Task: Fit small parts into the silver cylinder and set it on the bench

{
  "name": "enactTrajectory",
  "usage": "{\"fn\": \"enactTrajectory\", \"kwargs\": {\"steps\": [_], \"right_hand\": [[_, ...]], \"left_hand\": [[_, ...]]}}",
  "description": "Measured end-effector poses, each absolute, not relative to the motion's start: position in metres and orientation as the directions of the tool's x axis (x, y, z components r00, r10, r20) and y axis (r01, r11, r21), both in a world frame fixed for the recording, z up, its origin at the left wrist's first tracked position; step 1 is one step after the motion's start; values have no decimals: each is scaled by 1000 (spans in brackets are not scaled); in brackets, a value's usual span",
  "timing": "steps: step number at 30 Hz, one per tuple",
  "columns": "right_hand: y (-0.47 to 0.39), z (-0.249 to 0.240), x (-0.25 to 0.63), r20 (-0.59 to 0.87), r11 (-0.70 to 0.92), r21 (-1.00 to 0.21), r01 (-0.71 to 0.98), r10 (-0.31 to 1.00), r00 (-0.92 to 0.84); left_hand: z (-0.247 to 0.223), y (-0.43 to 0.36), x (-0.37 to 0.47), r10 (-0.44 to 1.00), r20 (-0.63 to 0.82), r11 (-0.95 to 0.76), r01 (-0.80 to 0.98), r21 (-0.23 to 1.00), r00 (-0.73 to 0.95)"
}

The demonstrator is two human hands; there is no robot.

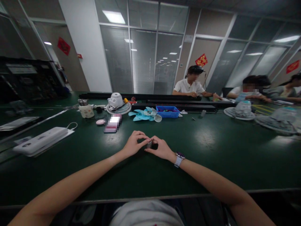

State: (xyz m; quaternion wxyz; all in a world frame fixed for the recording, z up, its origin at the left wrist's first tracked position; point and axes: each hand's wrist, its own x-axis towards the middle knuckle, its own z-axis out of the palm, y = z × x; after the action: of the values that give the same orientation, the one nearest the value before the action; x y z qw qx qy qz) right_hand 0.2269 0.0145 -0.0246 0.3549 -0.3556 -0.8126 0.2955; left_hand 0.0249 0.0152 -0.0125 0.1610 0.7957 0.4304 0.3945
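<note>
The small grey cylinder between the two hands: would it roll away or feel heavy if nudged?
The small grey cylinder has a rounded side, so it could roll if laid over. Its grey, metal-like look hints at something stiff, perhaps heavy for its size, though it shows too small to be sure.

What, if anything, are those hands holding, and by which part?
A small grey cylinder, around its upper end, between the left hand and right hand; exact contact is unclear.

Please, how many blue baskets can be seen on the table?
1: the blue basket beyond the right hand, beside the light-blue fan blades. No other shows; some may be hidden.
</note>
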Motion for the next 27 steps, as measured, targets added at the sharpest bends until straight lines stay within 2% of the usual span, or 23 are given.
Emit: {"fn": "enactTrajectory", "kwargs": {"steps": [5,12,18,21,23,25,27], "right_hand": [[13,-25,227,371,590,-717,370,773,-515],[15,-27,229,356,564,-748,350,786,-506],[13,-25,229,325,525,-780,341,805,-497],[13,-25,227,314,493,-823,282,808,-498],[14,-25,225,270,381,-909,166,845,-461],[16,-24,225,162,158,-986,-44,899,-407],[16,-22,228,13,-100,-961,-256,914,-406]], "left_hand": [[-4,17,19,822,494,-559,572,600,283],[-5,28,8,811,565,-533,588,609,151],[-34,46,1,882,339,-467,695,546,327],[-37,45,2,868,342,-494,694,524,360],[-37,43,2,873,378,-479,690,543,309],[-36,42,2,886,405,-441,675,592,224],[-37,41,2,894,416,-414,658,628,166]]}}
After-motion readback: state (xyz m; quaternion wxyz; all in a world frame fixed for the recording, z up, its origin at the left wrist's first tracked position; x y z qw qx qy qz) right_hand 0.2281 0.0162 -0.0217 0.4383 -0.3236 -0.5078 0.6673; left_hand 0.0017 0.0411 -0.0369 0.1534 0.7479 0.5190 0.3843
